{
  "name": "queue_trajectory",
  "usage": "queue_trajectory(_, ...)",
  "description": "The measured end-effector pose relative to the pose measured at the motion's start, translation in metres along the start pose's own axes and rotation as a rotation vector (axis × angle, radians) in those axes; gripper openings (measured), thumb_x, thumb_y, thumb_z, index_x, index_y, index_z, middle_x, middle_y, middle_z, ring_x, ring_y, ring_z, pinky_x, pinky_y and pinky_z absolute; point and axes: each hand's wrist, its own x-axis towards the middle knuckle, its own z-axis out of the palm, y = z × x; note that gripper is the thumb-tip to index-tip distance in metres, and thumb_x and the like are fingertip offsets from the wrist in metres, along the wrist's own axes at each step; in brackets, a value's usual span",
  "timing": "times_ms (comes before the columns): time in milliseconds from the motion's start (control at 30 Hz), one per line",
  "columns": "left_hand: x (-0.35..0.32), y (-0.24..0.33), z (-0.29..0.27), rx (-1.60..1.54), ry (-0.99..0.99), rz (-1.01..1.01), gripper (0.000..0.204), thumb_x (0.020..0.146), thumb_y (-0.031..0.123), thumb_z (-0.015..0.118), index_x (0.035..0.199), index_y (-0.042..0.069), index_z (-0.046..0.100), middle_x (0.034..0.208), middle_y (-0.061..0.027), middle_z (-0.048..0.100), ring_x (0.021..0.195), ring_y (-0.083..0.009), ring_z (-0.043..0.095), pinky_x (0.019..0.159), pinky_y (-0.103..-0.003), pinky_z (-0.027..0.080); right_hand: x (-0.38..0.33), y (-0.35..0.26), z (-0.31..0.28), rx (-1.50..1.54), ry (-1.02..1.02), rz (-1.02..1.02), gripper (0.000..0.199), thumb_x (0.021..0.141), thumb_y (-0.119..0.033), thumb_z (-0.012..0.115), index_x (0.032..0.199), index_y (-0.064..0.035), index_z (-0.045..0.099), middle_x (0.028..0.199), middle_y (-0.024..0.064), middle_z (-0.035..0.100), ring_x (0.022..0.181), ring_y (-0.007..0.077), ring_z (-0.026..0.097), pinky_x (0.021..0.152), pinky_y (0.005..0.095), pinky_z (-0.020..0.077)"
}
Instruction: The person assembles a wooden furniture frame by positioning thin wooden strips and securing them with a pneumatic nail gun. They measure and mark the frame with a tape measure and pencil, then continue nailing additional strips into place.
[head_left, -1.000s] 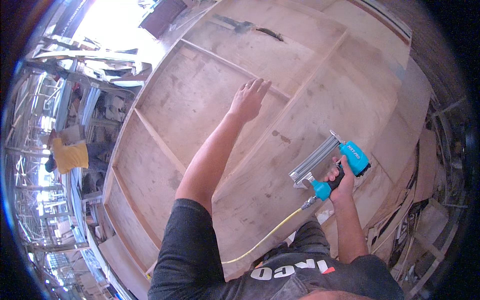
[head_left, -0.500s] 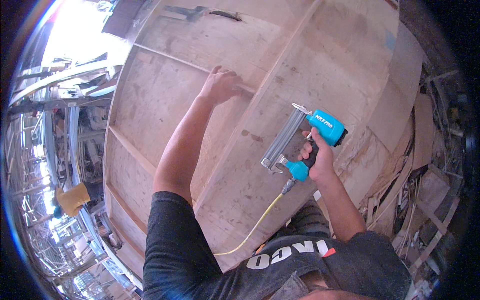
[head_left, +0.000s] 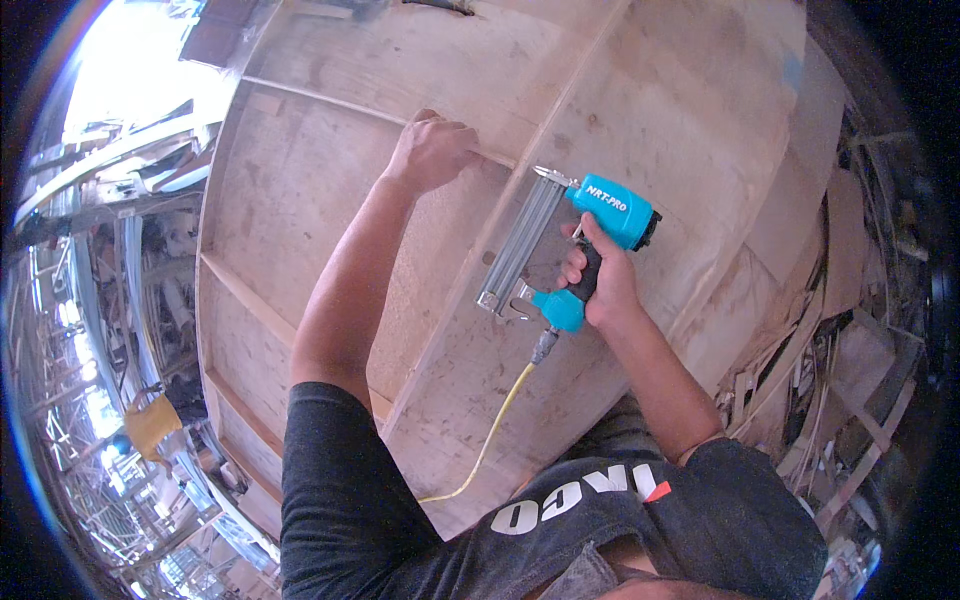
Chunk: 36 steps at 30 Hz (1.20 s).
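Note:
A large plywood panel point(head_left: 330, 210) crossed by thin wooden battens fills the view. My left hand point(head_left: 432, 150) is stretched forward, its fingers curled over one batten point(head_left: 340, 100) near where it meets a long diagonal batten point(head_left: 470, 300). My right hand point(head_left: 598, 280) grips the black handle of a turquoise nail gun point(head_left: 575, 250). The gun's silver magazine lies along the diagonal batten, its nose pointing up toward my left hand. A yellow air hose point(head_left: 495, 420) runs from the gun's base down toward my body.
Loose plywood offcuts and wood strips point(head_left: 840, 380) are piled at the right. Metal scaffolding and frames point(head_left: 90, 300) stand beyond the panel's left edge, with a yellow object point(head_left: 152, 425) among them. Bright light comes from the upper left.
My left hand went from lying flat on the panel to curling over the batten. The nail gun moved up and left, closer to my left hand, as my view shifted.

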Motion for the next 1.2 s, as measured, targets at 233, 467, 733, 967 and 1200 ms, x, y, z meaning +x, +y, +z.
queue_trajectory(233, 0.003, 0.011, -0.004, 0.000, 0.023, 0.003, 0.018, 0.083, 0.029, 0.075, 0.095, 0.016, 0.073, 0.094, -0.0045, 0.075, 0.093, -0.0266, 0.070, 0.092, -0.044, 0.045, 0.001, 0.005, -0.007, -0.001, -0.032, -0.023, 0.043, 0.095, -0.045, 0.072, 0.109, -0.0061, 0.063, 0.060, -0.0028, 0.046, 0.051, 0.0133, 0.047, 0.056, 0.0354, 0.0457)
queue_trajectory(467, 0.007, 0.003, 0.000, -0.005, 0.069, 0.037, 0.019, 0.082, 0.031, 0.076, 0.092, 0.015, 0.073, 0.090, -0.0031, 0.074, 0.089, -0.0255, 0.070, 0.090, -0.043, 0.046, 0.002, 0.004, -0.005, -0.008, -0.041, -0.032, 0.042, 0.095, -0.045, 0.071, 0.109, -0.0060, 0.064, 0.060, -0.0030, 0.046, 0.051, 0.0131, 0.047, 0.056, 0.0351, 0.0457)
queue_trajectory(733, 0.012, 0.005, -0.007, 0.020, 0.005, 0.012, 0.020, 0.081, 0.029, 0.077, 0.094, 0.014, 0.075, 0.096, -0.0052, 0.076, 0.089, -0.0272, 0.071, 0.089, -0.044, 0.046, 0.004, 0.003, -0.007, -0.008, -0.049, -0.022, 0.044, 0.094, -0.046, 0.073, 0.109, -0.0056, 0.062, 0.060, -0.0034, 0.046, 0.051, 0.0124, 0.047, 0.055, 0.0346, 0.0450)
queue_trajectory(967, 0.011, 0.004, -0.008, -0.013, 0.026, -0.001, 0.022, 0.083, 0.032, 0.077, 0.093, 0.013, 0.074, 0.092, -0.0060, 0.076, 0.088, -0.0271, 0.071, 0.091, -0.043, 0.044, 0.003, 0.002, -0.005, -0.014, -0.053, -0.029, 0.047, 0.093, -0.047, 0.074, 0.108, -0.0045, 0.062, 0.061, -0.0032, 0.046, 0.051, 0.0123, 0.047, 0.056, 0.0343, 0.0445)
queue_trajectory(1200, 0.012, 0.003, -0.008, -0.042, 0.071, 0.023, 0.025, 0.082, 0.036, 0.078, 0.088, 0.012, 0.073, 0.086, -0.0061, 0.075, 0.086, -0.0261, 0.070, 0.092, -0.042, 0.043, 0.001, 0.001, -0.003, -0.033, -0.053, -0.041, 0.043, 0.094, -0.045, 0.073, 0.106, -0.0053, 0.061, 0.061, -0.0029, 0.046, 0.051, 0.0127, 0.047, 0.055, 0.0350, 0.0448)
